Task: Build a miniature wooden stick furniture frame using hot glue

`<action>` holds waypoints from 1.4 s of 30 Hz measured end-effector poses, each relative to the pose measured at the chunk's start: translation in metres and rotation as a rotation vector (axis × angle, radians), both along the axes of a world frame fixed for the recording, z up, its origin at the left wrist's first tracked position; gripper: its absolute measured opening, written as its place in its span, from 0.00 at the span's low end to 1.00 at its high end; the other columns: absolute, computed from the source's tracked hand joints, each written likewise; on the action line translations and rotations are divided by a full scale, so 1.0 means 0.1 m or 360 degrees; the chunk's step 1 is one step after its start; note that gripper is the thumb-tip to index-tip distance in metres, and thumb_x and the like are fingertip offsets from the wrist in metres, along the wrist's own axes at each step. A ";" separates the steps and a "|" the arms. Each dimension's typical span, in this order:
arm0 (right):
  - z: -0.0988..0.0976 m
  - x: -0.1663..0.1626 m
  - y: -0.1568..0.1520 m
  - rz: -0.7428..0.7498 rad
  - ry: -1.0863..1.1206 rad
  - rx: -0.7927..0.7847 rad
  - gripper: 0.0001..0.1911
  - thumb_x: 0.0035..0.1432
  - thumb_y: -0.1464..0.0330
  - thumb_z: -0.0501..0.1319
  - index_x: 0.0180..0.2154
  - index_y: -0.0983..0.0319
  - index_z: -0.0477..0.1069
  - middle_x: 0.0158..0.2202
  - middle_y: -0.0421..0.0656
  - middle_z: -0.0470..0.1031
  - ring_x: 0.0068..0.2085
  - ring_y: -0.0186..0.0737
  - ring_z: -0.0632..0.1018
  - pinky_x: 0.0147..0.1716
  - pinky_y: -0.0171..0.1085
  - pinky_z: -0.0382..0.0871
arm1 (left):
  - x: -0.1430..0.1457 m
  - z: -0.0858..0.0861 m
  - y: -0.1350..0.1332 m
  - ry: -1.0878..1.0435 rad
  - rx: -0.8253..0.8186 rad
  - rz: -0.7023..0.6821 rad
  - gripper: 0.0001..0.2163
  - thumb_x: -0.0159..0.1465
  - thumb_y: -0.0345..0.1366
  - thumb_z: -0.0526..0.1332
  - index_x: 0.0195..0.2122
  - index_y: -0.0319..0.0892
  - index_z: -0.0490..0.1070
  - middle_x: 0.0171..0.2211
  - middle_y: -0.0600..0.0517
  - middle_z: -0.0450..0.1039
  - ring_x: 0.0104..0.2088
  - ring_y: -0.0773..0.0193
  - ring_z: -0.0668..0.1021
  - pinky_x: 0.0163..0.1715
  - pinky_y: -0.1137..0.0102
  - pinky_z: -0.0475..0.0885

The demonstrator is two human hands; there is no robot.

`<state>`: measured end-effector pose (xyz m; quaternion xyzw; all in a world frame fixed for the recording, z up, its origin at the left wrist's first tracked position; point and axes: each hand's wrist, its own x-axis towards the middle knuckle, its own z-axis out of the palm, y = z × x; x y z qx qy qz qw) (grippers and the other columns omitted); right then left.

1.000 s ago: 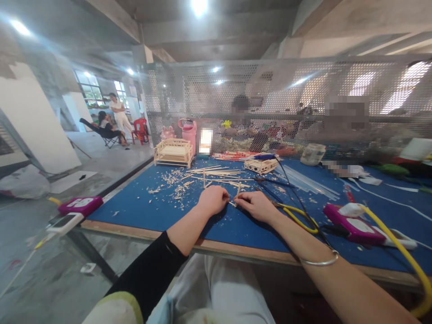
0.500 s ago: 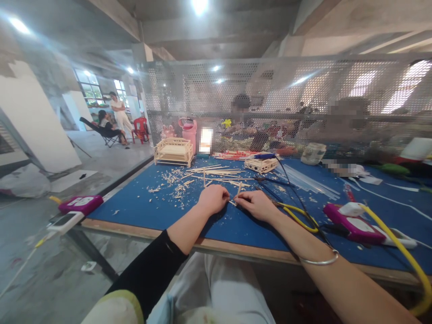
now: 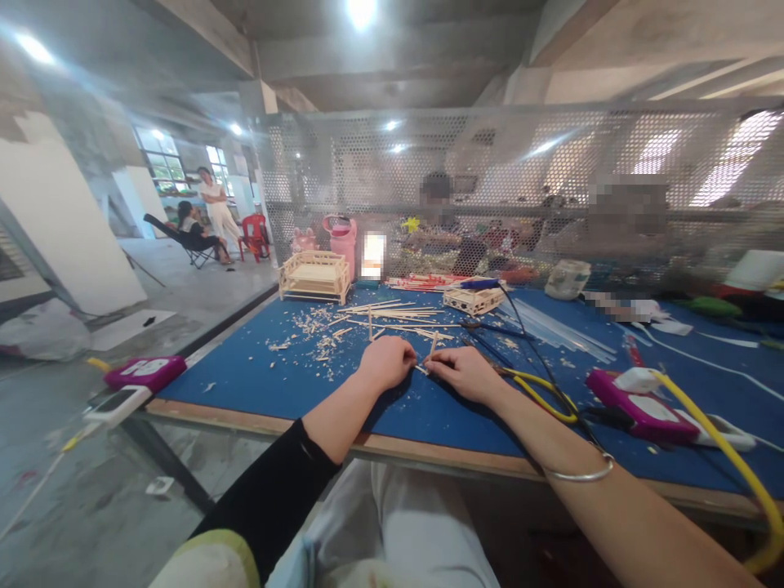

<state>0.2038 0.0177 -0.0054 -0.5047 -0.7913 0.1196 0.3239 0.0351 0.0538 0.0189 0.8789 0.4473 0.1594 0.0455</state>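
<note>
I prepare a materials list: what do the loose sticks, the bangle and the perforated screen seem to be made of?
Loose sticks: probably wood or bamboo, unfinished; pale and matte.
Bangle: likely polished metal, silvery and shiny.
Perforated screen: perhaps metal, grey with dull sheen; coating unclear.

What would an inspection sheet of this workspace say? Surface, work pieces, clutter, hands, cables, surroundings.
Surface: flat blue tabletop, wood-coloured front edge.
Job's things: thin pale wooden sticks mid-table; small pale wooden piece at the hands; pale wooden bench-shaped model at back left.
Clutter: pale wood chips scattered; clear plastic strips at back right.
Hands: left hand and right hand close together; right fingers pinch the piece, left grip hidden.
Cables: thin black cable beyond the right hand; thick yellow cable by a magenta power strip.
Surroundings: grey perforated screen behind; two people at far left.
</note>
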 end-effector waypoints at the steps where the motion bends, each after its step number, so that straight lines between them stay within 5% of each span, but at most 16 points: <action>1: 0.00 0.00 0.00 -0.0003 0.0002 -0.0003 0.13 0.57 0.65 0.54 0.31 0.59 0.77 0.31 0.42 0.81 0.32 0.40 0.79 0.33 0.35 0.68 | 0.00 0.00 0.00 0.0000 0.0001 -0.0001 0.09 0.59 0.34 0.59 0.36 0.45 0.79 0.37 0.50 0.79 0.39 0.60 0.78 0.42 0.70 0.71; 12: 0.00 -0.02 -0.01 -0.0024 0.0067 -0.0050 0.15 0.55 0.62 0.54 0.28 0.61 0.76 0.28 0.42 0.79 0.30 0.40 0.77 0.31 0.35 0.67 | 0.00 0.00 0.00 0.0006 0.0012 -0.0009 0.09 0.59 0.34 0.59 0.37 0.44 0.79 0.37 0.49 0.79 0.40 0.60 0.78 0.42 0.70 0.71; 19: -0.03 0.11 0.07 -0.0287 0.0173 0.0035 0.23 0.47 0.71 0.51 0.46 0.67 0.70 0.23 0.39 0.74 0.23 0.34 0.72 0.24 0.32 0.66 | -0.06 0.01 0.03 -0.0002 0.0054 0.0005 0.10 0.61 0.34 0.58 0.40 0.46 0.77 0.41 0.51 0.78 0.43 0.60 0.77 0.43 0.71 0.70; 24: -0.01 0.17 0.11 -0.0485 0.0095 0.0133 0.16 0.51 0.70 0.50 0.36 0.65 0.74 0.28 0.44 0.76 0.27 0.37 0.74 0.30 0.36 0.68 | -0.18 0.04 0.05 0.0036 0.0091 0.0048 0.12 0.62 0.30 0.56 0.42 0.43 0.77 0.43 0.47 0.76 0.45 0.58 0.76 0.46 0.68 0.69; 29: -0.02 0.12 0.08 -0.0314 -0.0153 0.0104 0.15 0.53 0.75 0.53 0.35 0.60 0.77 0.37 0.45 0.76 0.40 0.40 0.75 0.44 0.37 0.66 | -0.20 0.02 0.07 0.0114 0.0041 0.0030 0.09 0.60 0.32 0.59 0.37 0.44 0.78 0.39 0.47 0.77 0.42 0.57 0.77 0.43 0.68 0.69; 42: -0.03 0.14 0.12 -0.0152 -0.0509 -0.0027 0.10 0.55 0.75 0.57 0.35 0.59 0.76 0.37 0.45 0.71 0.41 0.40 0.73 0.42 0.37 0.65 | -0.20 0.05 -0.04 -0.0053 -0.0054 0.0258 0.07 0.61 0.35 0.60 0.37 0.42 0.75 0.37 0.47 0.77 0.40 0.58 0.77 0.39 0.69 0.69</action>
